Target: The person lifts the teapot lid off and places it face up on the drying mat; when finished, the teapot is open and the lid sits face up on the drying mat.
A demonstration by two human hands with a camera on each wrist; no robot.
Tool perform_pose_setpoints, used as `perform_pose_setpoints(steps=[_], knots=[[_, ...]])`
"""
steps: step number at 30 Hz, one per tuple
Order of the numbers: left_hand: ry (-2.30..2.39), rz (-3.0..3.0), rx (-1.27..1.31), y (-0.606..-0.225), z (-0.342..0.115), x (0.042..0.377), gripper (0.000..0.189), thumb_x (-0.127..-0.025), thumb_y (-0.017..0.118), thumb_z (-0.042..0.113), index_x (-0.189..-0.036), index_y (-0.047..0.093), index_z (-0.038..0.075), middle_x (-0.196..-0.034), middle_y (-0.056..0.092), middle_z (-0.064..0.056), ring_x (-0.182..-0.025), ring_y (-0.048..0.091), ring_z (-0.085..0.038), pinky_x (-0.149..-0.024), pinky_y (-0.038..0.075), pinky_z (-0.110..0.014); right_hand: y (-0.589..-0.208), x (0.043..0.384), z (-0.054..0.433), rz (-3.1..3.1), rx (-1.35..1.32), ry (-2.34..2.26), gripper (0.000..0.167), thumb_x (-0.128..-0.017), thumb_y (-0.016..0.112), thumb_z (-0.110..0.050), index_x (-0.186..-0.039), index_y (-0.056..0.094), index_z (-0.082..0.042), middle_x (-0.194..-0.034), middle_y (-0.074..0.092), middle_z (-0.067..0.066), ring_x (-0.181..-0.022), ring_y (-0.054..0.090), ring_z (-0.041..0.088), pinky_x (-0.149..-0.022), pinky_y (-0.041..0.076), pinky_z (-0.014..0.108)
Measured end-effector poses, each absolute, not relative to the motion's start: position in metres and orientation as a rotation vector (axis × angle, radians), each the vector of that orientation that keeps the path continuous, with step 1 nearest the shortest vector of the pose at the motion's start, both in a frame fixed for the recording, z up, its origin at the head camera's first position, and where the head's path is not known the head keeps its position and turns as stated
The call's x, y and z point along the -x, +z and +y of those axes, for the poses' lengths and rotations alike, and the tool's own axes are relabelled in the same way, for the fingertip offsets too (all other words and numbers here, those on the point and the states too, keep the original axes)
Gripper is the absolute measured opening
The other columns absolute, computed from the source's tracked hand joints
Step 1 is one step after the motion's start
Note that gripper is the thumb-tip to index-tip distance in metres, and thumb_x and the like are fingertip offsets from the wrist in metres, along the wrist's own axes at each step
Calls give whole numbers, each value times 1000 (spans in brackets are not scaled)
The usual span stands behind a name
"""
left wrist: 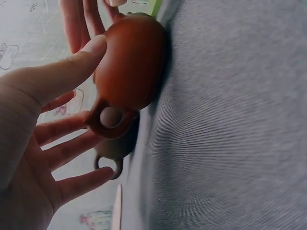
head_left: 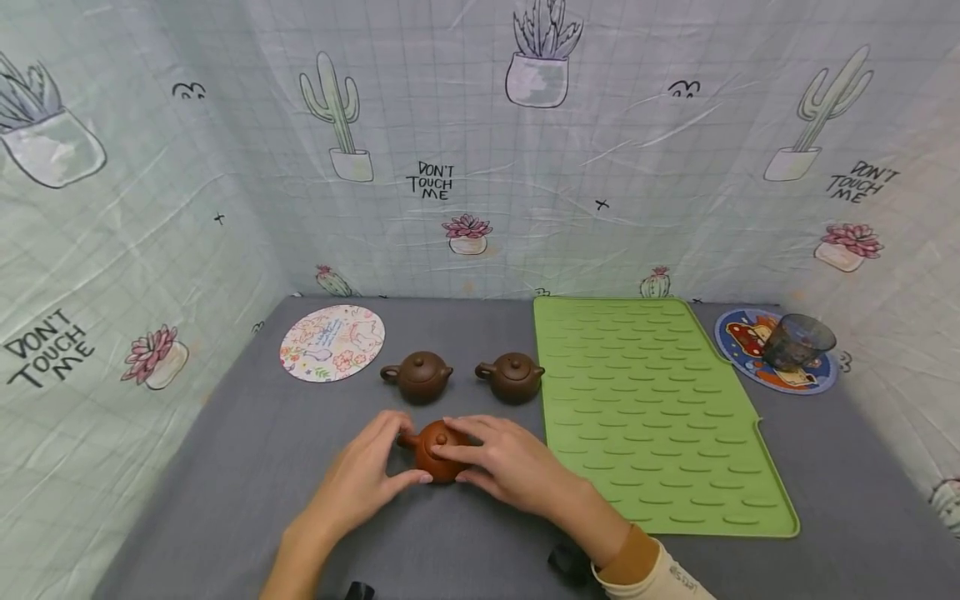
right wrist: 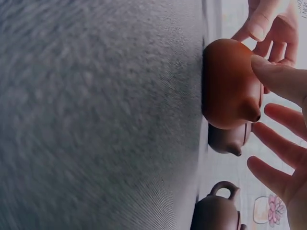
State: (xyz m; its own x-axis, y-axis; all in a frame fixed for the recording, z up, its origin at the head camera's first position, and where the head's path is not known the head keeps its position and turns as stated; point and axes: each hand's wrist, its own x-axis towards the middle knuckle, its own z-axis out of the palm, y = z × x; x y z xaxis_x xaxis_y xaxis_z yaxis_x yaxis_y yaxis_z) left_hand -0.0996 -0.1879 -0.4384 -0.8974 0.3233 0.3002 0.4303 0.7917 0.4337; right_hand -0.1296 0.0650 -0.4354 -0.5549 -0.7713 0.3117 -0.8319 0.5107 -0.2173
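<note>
A reddish-brown clay teapot (head_left: 444, 469) with a lid stands on the grey table, its handle to the left and spout to the right. My left hand (head_left: 360, 475) holds it at the handle side, thumb against the body (left wrist: 136, 62) and fingers behind. Around the spout side my right hand (head_left: 517, 462) holds it, thumb low at the front and a finger by the lid knob. The right hand hides the spout in the head view; the spout shows in the right wrist view (right wrist: 250, 111). Two dark brown teapots, one on the left (head_left: 422, 383) and one on the right (head_left: 516, 383), stand just behind.
A pale floral round mat (head_left: 330, 342) lies at the back left. On the right is a ridged green mat (head_left: 637, 417), its left edge close to the right dark teapot. Beyond it, a dark see-through cup (head_left: 798, 342) stands on a blue round mat (head_left: 738, 354). Patterned cloth (head_left: 487, 133) encloses the table.
</note>
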Motion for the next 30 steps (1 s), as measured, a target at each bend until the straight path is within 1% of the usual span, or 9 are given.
perform_pose_setpoints(steps=[5, 9, 13, 16, 22, 30], knots=[[-757, -2754, 594, -445, -186, 100, 53, -71, 93, 32, -110, 61, 17, -109, 60, 9, -98, 63, -10, -86, 55, -31, -441, 130, 62, -2520, -1404, 484, 44, -93, 75, -30, -136, 67, -29, -150, 59, 1, -133, 60, 19, -105, 54, 36], [-748, -2754, 585, -447, -184, 100, 49, -72, 93, 32, -108, 62, 17, -107, 61, 9, -97, 61, -9, -85, 55, -31, -442, 130, 60, -2515, -1397, 450, 44, -93, 75, -31, -136, 67, -27, -149, 60, 0, -133, 60, 18, -104, 54, 35], [-757, -2766, 577, -447, -182, 102, 46, -74, 91, 33, -107, 63, 18, -105, 62, 10, -96, 60, -8, -84, 54, -30, -440, 131, 59, -2508, -1373, 425, 44, -93, 75, -32, -136, 67, -26, -148, 61, -3, -132, 61, 16, -104, 54, 35], [-761, -2767, 568, -447, -181, 102, 46, -73, 92, 32, -107, 64, 18, -104, 62, 10, -95, 60, -8, -83, 54, -29, -440, 131, 58, -2500, -1370, 419, 44, -92, 75, -33, -135, 67, -26, -147, 62, -3, -132, 61, 15, -104, 54, 34], [-771, -2768, 545, -446, -182, 102, 45, -71, 92, 28, -105, 64, 19, -102, 63, 10, -94, 60, -7, -81, 53, -29, -440, 130, 53, -2510, -1355, 465, 43, -91, 77, -29, -134, 69, -23, -145, 63, -1, -133, 61, 16, -105, 54, 32], [-802, -2816, 459, -441, -175, 101, 44, -70, 93, 25, -103, 66, 17, -100, 65, 8, -90, 62, -10, -79, 53, -29, -435, 130, 51, -2591, -1331, 553, 43, -88, 79, -25, -130, 72, -22, -144, 64, 0, -132, 62, 18, -101, 56, 33]])
